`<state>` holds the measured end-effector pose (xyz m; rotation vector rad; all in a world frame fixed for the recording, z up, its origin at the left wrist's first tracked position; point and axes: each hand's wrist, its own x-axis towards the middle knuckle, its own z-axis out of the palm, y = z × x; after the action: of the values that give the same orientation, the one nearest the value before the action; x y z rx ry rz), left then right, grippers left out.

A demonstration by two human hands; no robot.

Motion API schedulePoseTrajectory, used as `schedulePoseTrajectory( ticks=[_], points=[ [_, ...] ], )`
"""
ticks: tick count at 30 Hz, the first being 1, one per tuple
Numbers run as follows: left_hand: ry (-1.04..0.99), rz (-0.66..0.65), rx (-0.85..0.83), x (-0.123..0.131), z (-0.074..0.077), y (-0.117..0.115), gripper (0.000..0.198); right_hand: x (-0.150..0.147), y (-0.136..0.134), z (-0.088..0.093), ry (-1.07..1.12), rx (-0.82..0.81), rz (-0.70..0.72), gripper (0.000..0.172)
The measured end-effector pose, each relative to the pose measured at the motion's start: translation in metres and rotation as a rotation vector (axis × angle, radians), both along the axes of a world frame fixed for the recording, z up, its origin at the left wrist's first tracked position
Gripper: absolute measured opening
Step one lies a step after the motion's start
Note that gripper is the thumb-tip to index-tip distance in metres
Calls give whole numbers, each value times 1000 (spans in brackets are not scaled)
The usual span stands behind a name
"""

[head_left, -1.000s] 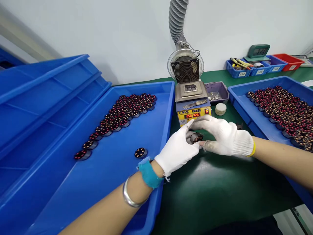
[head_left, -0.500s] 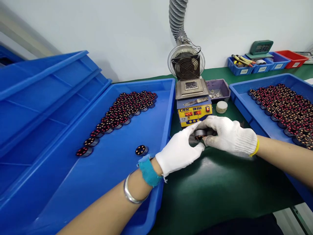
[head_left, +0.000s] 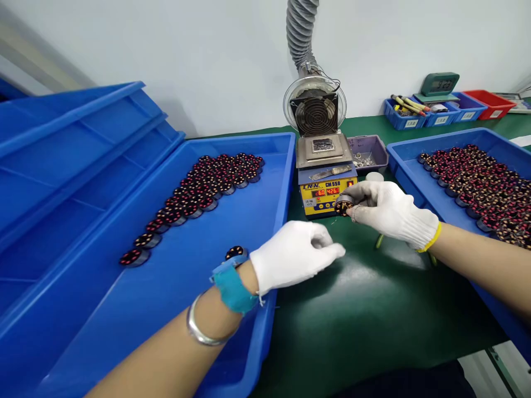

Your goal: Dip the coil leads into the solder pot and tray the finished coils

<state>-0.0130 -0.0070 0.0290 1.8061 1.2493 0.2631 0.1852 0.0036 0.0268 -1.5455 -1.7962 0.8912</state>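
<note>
In my right hand (head_left: 384, 213), in a white glove with a yellow cuff, a small round motor stator (head_left: 343, 205) is pinched between thumb and fingers. It has a dark rim and copper-coloured dots on its face, and is held in front of the yellow-fronted solder pot (head_left: 327, 190). My left hand (head_left: 296, 254), also gloved in white, hovers by the right wall of the left blue tray (head_left: 286, 204). Its thumb and fingers are apart with nothing between them. A lone stator (head_left: 235, 252) lies in that tray, partly behind my left wrist.
Rows of stators (head_left: 207, 185) fill the left tray's far part. The right blue tray (head_left: 398, 152) holds many more. A fan with a duct (head_left: 317, 113) stands behind the pot, a purple bin (head_left: 379, 152) beside it. Green handles (head_left: 379, 241) show under my right hand.
My left hand has come off the stator and moved slightly left and down. The right hand has lifted it up towards the solder pot's front. The green handles have come into view.
</note>
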Motion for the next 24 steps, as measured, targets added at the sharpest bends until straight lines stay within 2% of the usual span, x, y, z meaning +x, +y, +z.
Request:
schedulePoseTrajectory(
  ticks=[2,4,6,8,10,12,13,15,18,21,24],
  points=[
    [7,168,218,-1,0,2,33,1,1,0,33,-40,-3,29],
    [-60,256,341,0,-2,3,40,0,0,-1,47,-55,3,29],
    [-101,238,423,2,-5,3,32,-2,-2,-3,72,-74,30,29],
    [-69,159,497,3,-4,2,33,-2,-2,-6,119,-98,51,30],
    [-7,34,478,2,0,1,38,-2,0,-9,198,-125,39,30],
    [31,-94,362,0,4,-1,38,-2,2,-9,308,-165,5,29],
    [44,-109,320,-1,5,-1,39,-2,3,-9,369,-192,-11,28],
    [61,-26,325,0,4,-1,40,-4,2,-6,469,-241,-34,26],
    [6,129,375,5,-3,-1,41,-8,-1,-2,504,-267,-55,24],
    [-188,171,302,9,-7,-4,34,-9,0,-5,493,-256,-52,24],
    [-426,326,300,8,-3,-6,29,-8,4,-9,552,-265,-47,23]
  ],
)
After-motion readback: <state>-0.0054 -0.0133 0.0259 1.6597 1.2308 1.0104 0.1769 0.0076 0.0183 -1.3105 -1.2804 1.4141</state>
